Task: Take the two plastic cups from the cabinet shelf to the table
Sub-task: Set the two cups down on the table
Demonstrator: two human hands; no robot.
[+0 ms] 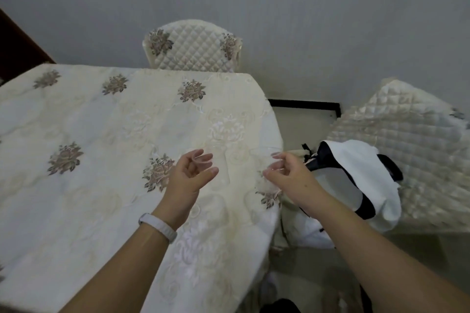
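Two clear plastic cups are hard to make out against the tablecloth. My left hand (193, 173), with a white wristband, curls its fingers and thumb around the left cup (218, 168). My right hand (287, 175) grips the right cup (262, 160) by its side, near the table's right edge. Both cups are upright, low over the table (89, 134), which is covered with a cream embroidered cloth. Whether their bases touch the cloth I cannot tell.
A quilted chair (193, 48) stands at the table's far side. Another quilted chair (407, 140) on the right holds a white and black garment (356, 175). A grey wall runs behind. Dark wooden furniture (15, 43) shows at far left.
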